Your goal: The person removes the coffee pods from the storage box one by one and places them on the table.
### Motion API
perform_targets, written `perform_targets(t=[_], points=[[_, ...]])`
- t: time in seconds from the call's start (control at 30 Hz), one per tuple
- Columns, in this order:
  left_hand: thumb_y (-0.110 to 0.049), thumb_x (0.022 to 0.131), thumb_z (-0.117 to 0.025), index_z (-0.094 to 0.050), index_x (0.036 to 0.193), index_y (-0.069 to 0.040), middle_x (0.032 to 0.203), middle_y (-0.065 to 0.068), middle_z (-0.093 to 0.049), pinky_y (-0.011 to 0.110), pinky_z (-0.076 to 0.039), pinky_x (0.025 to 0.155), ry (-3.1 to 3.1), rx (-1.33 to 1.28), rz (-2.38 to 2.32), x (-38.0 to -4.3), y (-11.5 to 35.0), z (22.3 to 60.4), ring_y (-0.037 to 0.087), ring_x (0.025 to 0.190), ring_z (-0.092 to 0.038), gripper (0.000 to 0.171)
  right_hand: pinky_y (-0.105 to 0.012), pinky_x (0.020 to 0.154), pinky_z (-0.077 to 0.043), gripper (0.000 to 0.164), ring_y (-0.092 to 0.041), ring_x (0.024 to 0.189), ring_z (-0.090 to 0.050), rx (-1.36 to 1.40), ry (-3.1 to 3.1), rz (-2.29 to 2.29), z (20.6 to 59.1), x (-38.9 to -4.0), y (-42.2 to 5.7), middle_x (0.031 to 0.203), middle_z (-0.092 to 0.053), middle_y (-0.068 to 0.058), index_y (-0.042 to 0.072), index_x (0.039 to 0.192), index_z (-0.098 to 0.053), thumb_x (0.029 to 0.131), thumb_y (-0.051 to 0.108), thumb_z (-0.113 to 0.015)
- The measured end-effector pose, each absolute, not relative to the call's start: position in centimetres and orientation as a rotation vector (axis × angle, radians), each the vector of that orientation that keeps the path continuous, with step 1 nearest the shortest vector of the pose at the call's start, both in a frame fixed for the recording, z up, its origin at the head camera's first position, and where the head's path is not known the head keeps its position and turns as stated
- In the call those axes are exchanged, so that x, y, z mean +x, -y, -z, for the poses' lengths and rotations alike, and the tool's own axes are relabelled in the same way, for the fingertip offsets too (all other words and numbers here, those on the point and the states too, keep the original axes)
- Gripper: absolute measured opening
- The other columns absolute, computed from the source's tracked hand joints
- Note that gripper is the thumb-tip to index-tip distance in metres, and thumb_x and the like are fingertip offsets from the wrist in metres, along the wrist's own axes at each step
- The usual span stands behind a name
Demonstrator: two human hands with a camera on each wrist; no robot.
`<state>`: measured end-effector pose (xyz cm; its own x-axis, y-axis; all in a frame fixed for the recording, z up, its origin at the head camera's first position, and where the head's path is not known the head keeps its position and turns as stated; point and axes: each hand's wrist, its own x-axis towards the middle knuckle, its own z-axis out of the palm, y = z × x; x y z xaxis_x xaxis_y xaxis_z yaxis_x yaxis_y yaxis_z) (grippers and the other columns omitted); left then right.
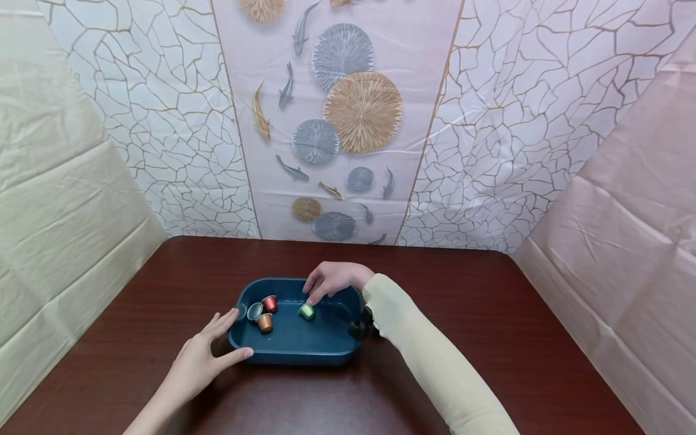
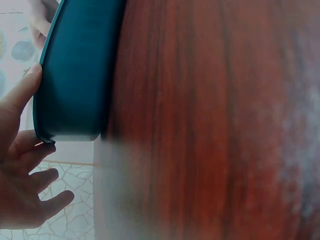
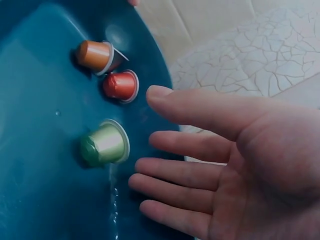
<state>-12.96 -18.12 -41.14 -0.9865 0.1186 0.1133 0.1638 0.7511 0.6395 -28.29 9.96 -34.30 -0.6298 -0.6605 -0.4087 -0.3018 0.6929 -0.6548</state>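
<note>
A white and pale-pink printed fabric backdrop [image 1: 353, 115] with gold crackle lines, discs and fish stands behind a dark reddish-brown wood-grain table [image 1: 516, 338]. On the table sits a teal, round-cornered rectangular tray [image 1: 315, 338]. A pale cream sleeve [image 1: 435, 356] covers the person's right arm. The left hand [image 1: 198, 359] touches the tray's left end, thumb on the near rim and fingers spread. The right hand [image 1: 331, 279] reaches in over the far side, its fingers fairly straight and the thumb set apart, pinching nothing. Just beside its fingertips, near the middle of the tray floor, a shiny green cup-shaped capsule [image 1: 307, 312] lies tipped on its side (the right wrist view shows a slight gap). Toward the left end, a copper-orange capsule [image 1: 264, 323], a metallic red capsule [image 1: 269, 303] and a dark-faced, silver-rimmed capsule [image 1: 255, 312] cluster together.
</note>
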Motion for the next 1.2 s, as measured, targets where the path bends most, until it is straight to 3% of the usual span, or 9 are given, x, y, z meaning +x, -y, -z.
perform_targets(t=[0.2,0.47,0.67,0.9,1.03,1.2], points=[[-0.054,0.079,-0.076,-0.041,0.152,-0.014,0.156,0.016,-0.042,0.072,-0.036,0.103,2.886,-0.224,1.059,-12.9,18.1,41.1,0.045,0.147,-0.029,0.09,-0.043,0.103,-0.052,0.047,-0.016,0.11,-0.064,-0.739,-2.255,0.639,35.2,-28.3,-9.0,0.131,-0.065,-0.01,0.004,0.132,-0.062,0.092,0.028,-0.07],[-0.055,0.079,-0.076,-0.042,0.151,-0.014,0.155,0.015,-0.043,0.072,-0.036,0.103,2.86,-0.243,1.066,-12.9,18.2,41.2,0.046,0.147,-0.029,0.09,-0.043,0.097,-0.055,0.043,-0.028,0.11,-0.066,-0.737,-2.275,0.578,35.7,-28.0,-8.0,0.119,-0.069,-0.009,0.003,0.128,-0.065,0.093,0.027,-0.07],[-0.053,0.08,-0.077,-0.042,0.151,-0.015,0.155,0.015,-0.043,0.072,-0.037,0.103,2.857,-0.245,1.077,-13.1,18.2,41.1,0.046,0.147,-0.029,0.088,-0.039,0.092,-0.058,0.03,-0.019,0.094,-0.065,-0.759,-2.334,0.535,35.5,-27.8,-7.7,0.106,-0.072,-0.006,0.005,0.116,-0.072,0.091,0.022,-0.072],[-0.056,0.079,-0.075,-0.041,0.152,-0.015,0.156,0.015,-0.041,0.072,-0.036,0.104,2.878,-0.224,1.084,-13.0,18.3,41.3,0.046,0.148,-0.027,0.09,-0.022,0.07,-0.053,0.005,-0.011,0.075,-0.06,-0.783,-2.426,0.48,36.0,-27.4,-7.3,0.082,-0.07,0.004,0.011,0.09,-0.077,0.087,0.014,-0.076],[-0.056,0.08,-0.075,-0.041,0.152,-0.016,0.156,0.014,-0.041,0.072,-0.035,0.104,2.877,-0.222,1.091,-13.0,18.3,41.3,0.045,0.148,-0.028,0.09,-0.022,0.066,-0.051,0.003,-0.009,0.069,-0.057,-0.781,-2.452,0.473,36.4,-27.1,-7.1,0.077,-0.068,0.005,0.01,0.086,-0.077,0.084,0.012,-0.078],[-0.054,0.08,-0.076,-0.041,0.152,-0.016,0.157,0.014,-0.041,0.072,-0.035,0.105,2.876,-0.224,1.099,-13.0,18.2,41.3,0.045,0.148,-0.027,0.089,-0.025,0.07,-0.055,0.006,-0.009,0.07,-0.057,-0.78,-2.403,0.496,36.7,-26.9,-7.0,0.078,-0.067,0.004,0.009,0.088,-0.075,0.084,0.012,-0.078]])
